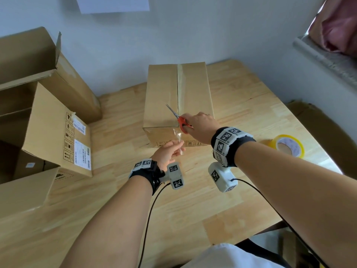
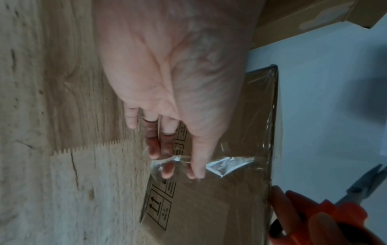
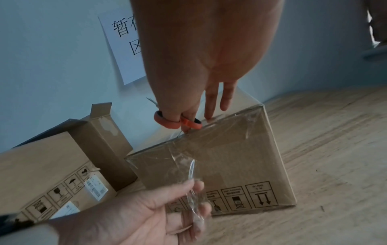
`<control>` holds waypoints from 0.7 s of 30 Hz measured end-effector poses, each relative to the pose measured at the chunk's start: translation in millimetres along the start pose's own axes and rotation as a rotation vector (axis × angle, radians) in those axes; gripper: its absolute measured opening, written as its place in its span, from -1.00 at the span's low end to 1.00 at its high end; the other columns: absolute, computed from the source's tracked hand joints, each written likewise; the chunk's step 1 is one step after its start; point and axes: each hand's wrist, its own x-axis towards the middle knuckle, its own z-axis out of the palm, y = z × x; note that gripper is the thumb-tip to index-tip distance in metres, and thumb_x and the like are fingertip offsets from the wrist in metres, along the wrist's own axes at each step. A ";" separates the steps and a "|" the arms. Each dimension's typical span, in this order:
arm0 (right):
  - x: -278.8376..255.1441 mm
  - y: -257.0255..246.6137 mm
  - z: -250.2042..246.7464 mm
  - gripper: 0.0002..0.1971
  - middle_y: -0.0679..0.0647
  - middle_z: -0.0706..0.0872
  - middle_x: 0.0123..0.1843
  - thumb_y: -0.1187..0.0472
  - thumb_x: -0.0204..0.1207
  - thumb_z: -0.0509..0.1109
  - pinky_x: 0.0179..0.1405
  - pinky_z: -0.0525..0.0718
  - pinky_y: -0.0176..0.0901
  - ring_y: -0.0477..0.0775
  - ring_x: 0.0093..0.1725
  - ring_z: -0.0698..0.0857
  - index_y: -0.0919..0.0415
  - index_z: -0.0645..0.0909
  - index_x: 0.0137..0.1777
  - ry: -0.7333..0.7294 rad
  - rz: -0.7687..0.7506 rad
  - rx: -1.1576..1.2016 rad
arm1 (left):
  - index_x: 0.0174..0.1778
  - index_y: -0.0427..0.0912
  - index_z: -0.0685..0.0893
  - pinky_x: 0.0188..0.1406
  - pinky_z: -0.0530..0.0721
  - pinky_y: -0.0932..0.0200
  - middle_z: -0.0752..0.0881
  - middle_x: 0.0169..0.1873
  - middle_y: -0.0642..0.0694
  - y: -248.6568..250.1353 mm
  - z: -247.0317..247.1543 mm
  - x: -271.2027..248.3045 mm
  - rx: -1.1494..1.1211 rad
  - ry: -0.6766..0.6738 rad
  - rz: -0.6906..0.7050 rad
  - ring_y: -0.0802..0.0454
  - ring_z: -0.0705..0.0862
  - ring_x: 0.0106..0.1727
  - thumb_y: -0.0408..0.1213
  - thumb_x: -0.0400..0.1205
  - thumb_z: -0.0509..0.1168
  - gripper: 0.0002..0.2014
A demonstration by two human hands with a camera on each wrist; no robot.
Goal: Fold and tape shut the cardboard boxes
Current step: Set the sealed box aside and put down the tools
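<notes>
Because the left hand pinches the loose clear tape tail off the near face of the taped box on the desk, while the right hand, its grip clamped on the red scissors, rests fingertips on the box's top edge, the film could crumple, stick to itself or wrinkle on the cardboard.

Right hand grips scissors over box; left hand pinches tape.

You've got bare wooden table up front; open cardboard boxes crowd the left, yellow tape roll sits right.
</notes>
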 end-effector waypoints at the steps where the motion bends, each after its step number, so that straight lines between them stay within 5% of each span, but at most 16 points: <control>1: 0.2 0.3 -2.2 -0.81 0.02 0.62 -0.25 0.06 0.69 0.09 -0.14 0.44 -0.14 0.06 -0.18 0.55 0.04 0.49 0.16 -0.016 -0.008 0.023 | 0.00 0.07 0.69 0.20 0.39 0.03 0.75 -0.11 0.11 1.3 -0.4 -0.2 0.002 0.008 -0.002 0.07 0.66 0.05 -0.03 0.63 0.32 -0.88; 4: 2.7 4.1 -10.0 -0.88 0.02 0.71 -0.18 0.13 0.69 0.16 -0.35 0.53 -0.26 -0.06 -0.39 0.57 0.04 0.53 0.04 0.012 -0.031 0.250 | 0.19 -0.04 0.70 0.15 0.43 0.06 0.73 -0.06 0.08 4.8 -1.3 0.3 0.017 0.045 0.013 0.05 0.63 0.07 -0.04 0.66 0.27 -0.74; 6: 1.9 10.2 -16.2 -0.87 0.03 0.77 -0.11 0.15 0.67 0.22 -0.36 0.58 -0.35 -0.12 -0.35 0.64 0.07 0.58 0.09 0.015 0.011 0.423 | 0.23 -0.08 0.69 0.09 0.42 0.07 0.73 -0.01 0.05 6.6 -1.0 0.2 0.047 0.062 0.021 0.04 0.61 0.08 -0.05 0.67 0.26 -0.71; 8: -1.4 19.6 -19.1 -0.85 0.02 0.78 -0.10 0.14 0.62 0.30 -0.26 0.65 -0.39 -0.16 -0.28 0.71 -0.01 0.58 0.15 -0.184 0.061 0.544 | 0.21 -0.06 0.69 0.13 0.40 0.04 0.72 0.04 0.03 7.4 -3.1 1.3 0.080 0.065 0.017 0.02 0.61 0.13 -0.03 0.67 0.25 -0.71; 12: -2.8 38.8 -15.0 -0.73 0.05 0.72 -0.25 0.10 0.54 0.42 -0.31 0.53 -0.39 -0.12 -0.41 0.58 0.12 0.67 0.22 -0.582 0.199 0.383 | 0.13 -0.04 0.69 0.18 0.38 0.00 0.70 0.01 0.04 8.4 -5.4 4.7 0.103 0.054 0.012 0.02 0.58 0.12 0.01 0.66 0.24 -0.74; 17: 1.1 34.2 -3.6 -0.62 0.04 0.52 -0.31 -0.11 0.52 0.39 -0.42 0.39 -0.29 -0.04 -0.43 0.40 0.22 0.63 0.04 -0.743 0.262 0.072 | -0.01 0.00 0.72 0.10 0.39 0.03 0.68 -0.17 0.12 9.1 -7.4 8.7 0.091 0.065 -0.005 0.09 0.56 -0.04 0.00 0.63 0.29 -0.80; 21: 11.0 28.1 6.0 -0.65 0.11 0.51 -0.30 -0.11 0.55 0.34 -0.40 0.40 -0.23 0.03 -0.41 0.41 0.22 0.51 -0.11 -0.678 0.286 0.093 | -0.06 -0.01 0.70 0.01 0.41 0.07 0.68 -0.17 0.10 9.5 -8.5 11.5 0.083 0.040 -0.017 0.07 0.53 -0.05 -0.02 0.64 0.29 -0.83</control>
